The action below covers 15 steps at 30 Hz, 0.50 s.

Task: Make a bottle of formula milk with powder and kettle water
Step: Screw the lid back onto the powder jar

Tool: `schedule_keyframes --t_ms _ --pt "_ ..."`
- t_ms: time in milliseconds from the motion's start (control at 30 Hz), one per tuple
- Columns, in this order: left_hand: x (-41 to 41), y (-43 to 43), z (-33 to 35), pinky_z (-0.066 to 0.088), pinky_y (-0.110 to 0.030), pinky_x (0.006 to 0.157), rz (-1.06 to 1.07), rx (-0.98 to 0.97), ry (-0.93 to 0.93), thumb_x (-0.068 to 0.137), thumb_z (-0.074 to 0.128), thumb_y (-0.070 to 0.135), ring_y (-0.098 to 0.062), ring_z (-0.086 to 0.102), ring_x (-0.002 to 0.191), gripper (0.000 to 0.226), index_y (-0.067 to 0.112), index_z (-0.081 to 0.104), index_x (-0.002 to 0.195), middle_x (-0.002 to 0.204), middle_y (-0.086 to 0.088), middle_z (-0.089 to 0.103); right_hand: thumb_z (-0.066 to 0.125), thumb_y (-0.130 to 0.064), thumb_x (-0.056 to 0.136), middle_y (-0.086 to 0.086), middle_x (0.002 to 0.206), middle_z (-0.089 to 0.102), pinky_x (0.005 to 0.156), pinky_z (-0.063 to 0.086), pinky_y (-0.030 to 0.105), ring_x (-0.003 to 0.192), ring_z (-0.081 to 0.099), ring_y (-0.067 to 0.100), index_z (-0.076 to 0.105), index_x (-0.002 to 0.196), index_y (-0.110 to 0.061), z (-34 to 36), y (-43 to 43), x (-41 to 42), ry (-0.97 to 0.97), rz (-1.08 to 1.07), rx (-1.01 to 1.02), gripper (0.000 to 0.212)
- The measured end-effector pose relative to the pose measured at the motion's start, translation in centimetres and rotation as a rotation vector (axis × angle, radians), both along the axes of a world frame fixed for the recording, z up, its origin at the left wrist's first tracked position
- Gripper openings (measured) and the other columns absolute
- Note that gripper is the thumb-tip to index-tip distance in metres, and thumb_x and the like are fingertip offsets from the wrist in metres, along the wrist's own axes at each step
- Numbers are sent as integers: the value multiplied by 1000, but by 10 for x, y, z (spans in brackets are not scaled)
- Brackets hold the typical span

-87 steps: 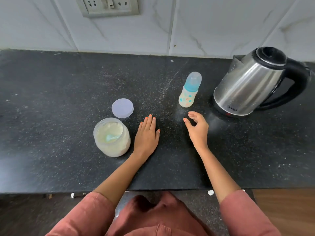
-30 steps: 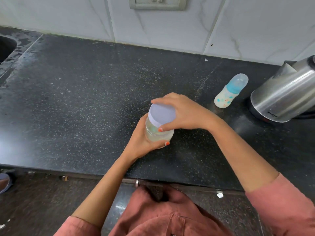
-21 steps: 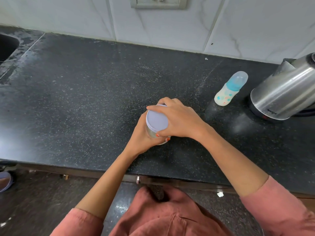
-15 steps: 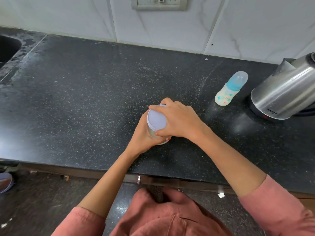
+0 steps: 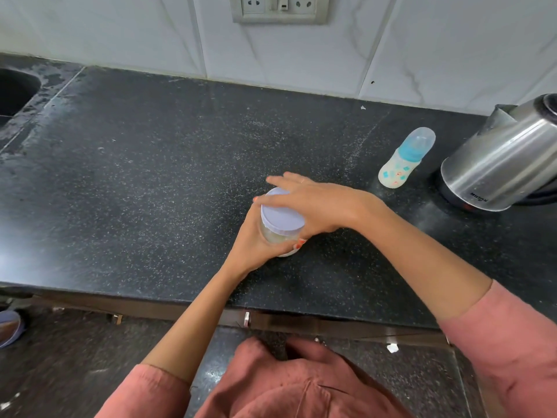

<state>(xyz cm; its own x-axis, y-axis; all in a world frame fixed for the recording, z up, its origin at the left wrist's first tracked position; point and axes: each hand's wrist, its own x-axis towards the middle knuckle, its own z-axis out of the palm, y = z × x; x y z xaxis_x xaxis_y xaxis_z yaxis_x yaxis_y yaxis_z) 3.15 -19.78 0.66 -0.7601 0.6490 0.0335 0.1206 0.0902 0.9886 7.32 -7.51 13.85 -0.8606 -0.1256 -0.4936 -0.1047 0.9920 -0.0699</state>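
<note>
A clear powder jar (image 5: pixel 278 235) with a pale lilac lid (image 5: pixel 281 219) stands on the black counter (image 5: pixel 150 191) near the middle. My left hand (image 5: pixel 252 247) is wrapped around the jar's body from the left. My right hand (image 5: pixel 319 203) lies over the lid with its fingers stretched out flat past the far rim and the palm against the lid's right side. A small baby bottle (image 5: pixel 403 162) with a blue collar and a clear cap stands to the right, apart from both hands. The steel kettle (image 5: pixel 506 164) sits on its base at the far right.
A sink (image 5: pixel 13 92) opens at the far left of the counter. A wall socket (image 5: pixel 280 7) is on the tiled wall behind. The counter's front edge (image 5: pixel 180 300) runs just below my forearms.
The lid went from the counter onto the jar, with my left hand holding the jar. My right hand, curled on the lid a moment ago, has straightened its fingers.
</note>
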Motion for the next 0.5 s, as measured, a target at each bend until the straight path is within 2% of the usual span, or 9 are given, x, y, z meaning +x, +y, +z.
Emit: schedule_keyframes --t_ms 67,133,167,233,333,433,500 --pt "-1 0 -1 41 -17 94 -8 -8 -5 47 80 40 -1 48 118 89 38 35 124 128 6 50 67 -17 80 1 151 18 101 40 46 139 21 25 20 143 -40 -4 0 -4 0 38 -20 81" --pt "-2 -1 -2 40 -14 92 -10 -19 -4 46 79 40 2 47 117 88 44 33 121 128 8 48 69 -17 76 1 137 34 88 47 41 120 45 26 32 139 -39 -6 -1 -6 47 26 -25 77" --pt "-2 -1 -3 40 -14 92 -11 -21 1 46 79 39 2 47 117 87 44 33 120 127 8 48 71 -19 73 1 132 38 84 48 39 111 51 27 35 136 -39 -7 -2 -6 76 6 -22 76" --pt "-1 -1 -2 40 -11 89 -9 -19 7 46 79 38 5 48 113 86 42 35 120 124 9 50 72 -26 70 2 124 42 77 46 35 99 57 29 38 134 -37 -8 -5 -4 146 -37 -4 73" --pt "0 0 3 38 -3 79 5 -10 -1 44 76 38 17 48 103 80 42 37 114 116 16 50 67 -35 73 8 119 45 68 40 31 95 58 31 40 134 -29 -8 -10 -1 215 -109 40 67" --pt "1 0 1 40 -5 81 11 -9 -6 44 77 40 13 49 105 82 45 35 115 120 13 51 63 -48 75 11 109 50 63 35 30 91 59 31 46 127 -16 -16 -21 -1 307 -224 93 63" --pt "0 -1 0 39 -4 81 7 -16 8 46 78 41 13 48 107 83 47 34 116 121 17 49 60 -58 75 13 109 54 64 35 29 92 59 29 46 126 -13 -21 -25 0 353 -276 125 69"
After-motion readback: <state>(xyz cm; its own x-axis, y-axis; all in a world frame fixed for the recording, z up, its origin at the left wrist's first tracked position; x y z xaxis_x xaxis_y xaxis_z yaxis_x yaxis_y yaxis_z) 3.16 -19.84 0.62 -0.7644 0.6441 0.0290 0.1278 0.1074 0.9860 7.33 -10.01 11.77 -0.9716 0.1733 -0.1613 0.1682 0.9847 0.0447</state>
